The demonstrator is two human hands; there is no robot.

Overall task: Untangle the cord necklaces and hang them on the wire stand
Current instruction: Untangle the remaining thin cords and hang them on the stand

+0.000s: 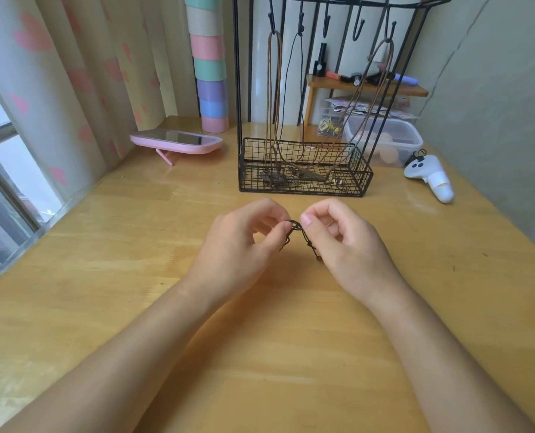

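Observation:
A dark cord necklace, bunched small, is held above the wooden table just in front of the wire stand. My left hand pinches its left part with thumb and forefinger. My right hand pinches the right part, and short knotted ends dangle between the two hands. The black wire stand is upright behind them, with a row of hooks along the top. Three cord necklaces hang from hooks: a brown one at the left, a thin black one beside it, a brown one at the right. Their pendants lie in the stand's basket.
A pink mirror lies at the back left, beside a stack of pastel cups. A clear plastic box and a white controller sit at the right. A wooden shelf with small items is behind the stand. Curtains hang left.

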